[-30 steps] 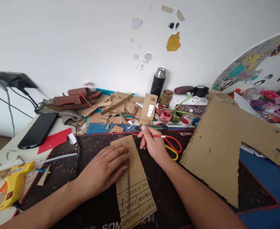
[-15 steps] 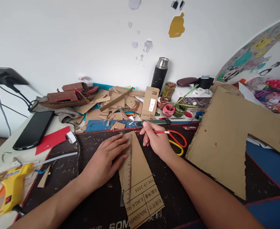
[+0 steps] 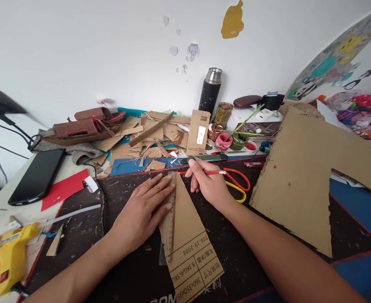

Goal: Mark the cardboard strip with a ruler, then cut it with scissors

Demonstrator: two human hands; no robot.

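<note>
Ruler pointing away, long axis slanting across cardboard; flat left hand pressing it, right hand curling around red pencil.

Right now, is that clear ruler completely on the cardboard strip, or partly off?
Partly off. The ruler lies beneath the left hand, and its lower left corner juts past the cardboard strip's left edge, over the dark mat.

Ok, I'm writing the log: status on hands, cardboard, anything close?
Left hand spread, on ruler over cardboard. Right hand holding red pencil. Scissors close beside right hand, off the cardboard.
</note>
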